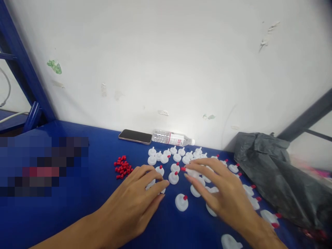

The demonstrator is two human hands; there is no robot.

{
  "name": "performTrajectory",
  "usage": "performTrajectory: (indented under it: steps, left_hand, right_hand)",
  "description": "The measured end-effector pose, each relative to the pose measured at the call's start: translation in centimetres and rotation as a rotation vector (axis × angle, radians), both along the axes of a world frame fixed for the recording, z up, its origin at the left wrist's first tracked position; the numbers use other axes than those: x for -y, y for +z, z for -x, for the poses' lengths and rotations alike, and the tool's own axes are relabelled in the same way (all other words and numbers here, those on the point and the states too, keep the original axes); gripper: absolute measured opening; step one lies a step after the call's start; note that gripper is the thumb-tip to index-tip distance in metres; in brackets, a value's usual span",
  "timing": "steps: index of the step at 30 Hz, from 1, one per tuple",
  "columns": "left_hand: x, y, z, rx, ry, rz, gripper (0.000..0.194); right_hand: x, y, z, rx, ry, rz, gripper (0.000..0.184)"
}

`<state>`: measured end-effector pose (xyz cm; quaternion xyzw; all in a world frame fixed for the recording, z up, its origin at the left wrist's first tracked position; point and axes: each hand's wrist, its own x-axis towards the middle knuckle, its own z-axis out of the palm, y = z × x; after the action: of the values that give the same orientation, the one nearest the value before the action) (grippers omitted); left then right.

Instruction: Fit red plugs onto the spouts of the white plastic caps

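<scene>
My left hand [140, 197] is bent over a few white plastic nozzle caps, its thumb and index finger curled close together. White plastic shows between those fingertips, but whether they grip it or it lies on the table is hidden. My right hand [223, 188] pinches a white nozzle cap [192, 173] with a red tip [183, 169] between thumb and index finger. Between the hands, a red-tipped nozzle cap [173, 177] and another one [181, 202] rest on the blue table [98, 211]. Small red tips [123, 168] lie in a loose pile left of my left hand.
Several plain white nozzle caps [151, 160] stand toward the back. More red-tipped ones [269, 217] lie right of my right hand, beside a dark plastic bag [269, 173]. A phone [135, 136] and a clear bottle [162, 137] lie along the white wall [160, 62].
</scene>
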<state>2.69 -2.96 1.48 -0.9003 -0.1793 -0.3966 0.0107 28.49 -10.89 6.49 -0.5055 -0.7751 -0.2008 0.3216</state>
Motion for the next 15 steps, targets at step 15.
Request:
performTrajectory:
  steps: [15]
  left_hand:
    - [-1.1,-2.4,-0.6,-0.084,-0.016,-0.051,0.034]
  right_hand:
    - [-1.5,-2.2,-2.2,-0.031,-0.107,0.255,0.009]
